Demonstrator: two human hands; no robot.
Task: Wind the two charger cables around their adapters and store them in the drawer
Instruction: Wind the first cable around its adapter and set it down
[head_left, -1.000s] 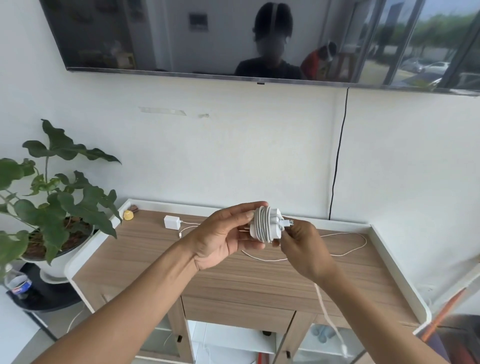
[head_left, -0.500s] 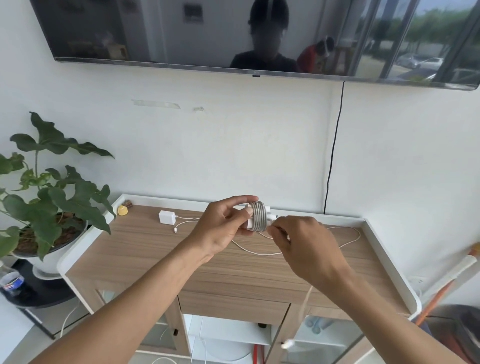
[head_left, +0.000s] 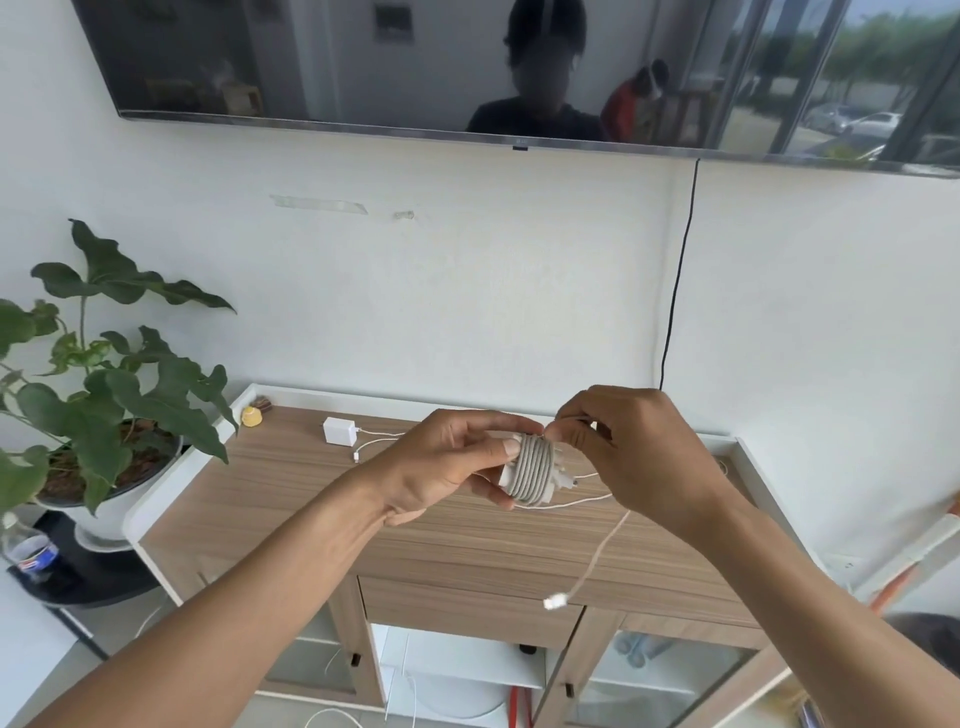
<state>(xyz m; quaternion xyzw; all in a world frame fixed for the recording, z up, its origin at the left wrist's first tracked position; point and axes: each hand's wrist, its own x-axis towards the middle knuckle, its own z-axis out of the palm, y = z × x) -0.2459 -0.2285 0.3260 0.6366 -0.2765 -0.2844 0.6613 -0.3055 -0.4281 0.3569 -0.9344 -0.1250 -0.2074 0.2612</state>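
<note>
My left hand (head_left: 447, 467) grips a white adapter (head_left: 532, 475) with many turns of white cable wound round it, held above the wooden cabinet top (head_left: 322, 525). My right hand (head_left: 634, 457) pinches the cable at the top right of the coil. The loose cable end (head_left: 555, 601) with its plug hangs below, in front of the closed drawer (head_left: 467, 608). A second white adapter (head_left: 338, 431) lies on the cabinet's back left, its cable (head_left: 571, 503) trailing unwound across the top.
A potted plant (head_left: 104, 395) stands left of the cabinet, with a bottle (head_left: 28, 553) on a dark stand below. A small yellow object (head_left: 251, 415) sits at the cabinet's back left corner. A TV (head_left: 519, 67) hangs above, a black cord (head_left: 675, 291) running down the wall.
My right hand has risen from below the coil to its top right, laying more cable round the adapter. The hanging end has grown shorter and swung up.
</note>
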